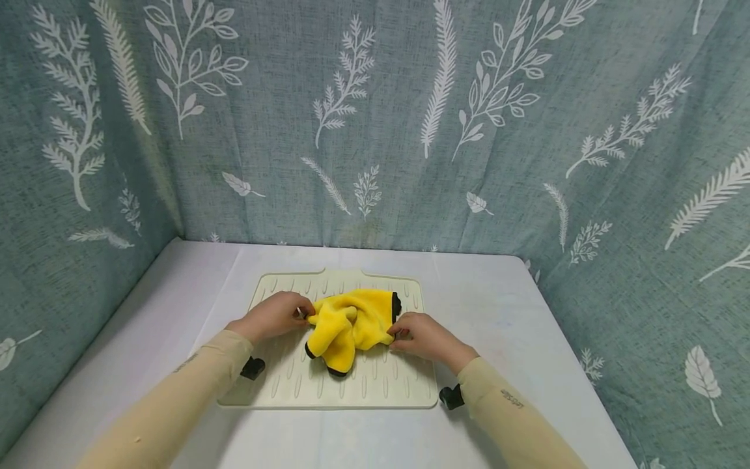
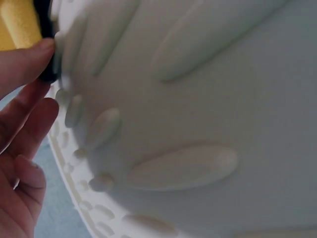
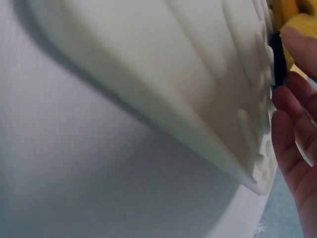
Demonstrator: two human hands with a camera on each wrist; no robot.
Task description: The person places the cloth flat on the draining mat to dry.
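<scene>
A crumpled yellow cloth (image 1: 357,322) with black edging lies in folds on a cream ribbed mat (image 1: 281,384). My left hand (image 1: 280,315) pinches the cloth's left corner; in the left wrist view its thumb (image 2: 25,64) presses on the black edge, with the index finger beneath. On the other side, my right hand (image 1: 423,335) pinches the lower right edge. The right wrist view has the thumb (image 3: 302,49) on the yellow fabric (image 3: 302,24) beside its black trim. Two of the cloth's black-edged ends point toward the front of the mat.
The mat lies on a white table (image 1: 492,306), its raised ribs (image 2: 183,166) close below the left hand. A blue-green curtain (image 1: 398,130) with white leaf prints surrounds the back and sides. Dark wrist-mounted devices (image 1: 451,396) sit under both sleeves.
</scene>
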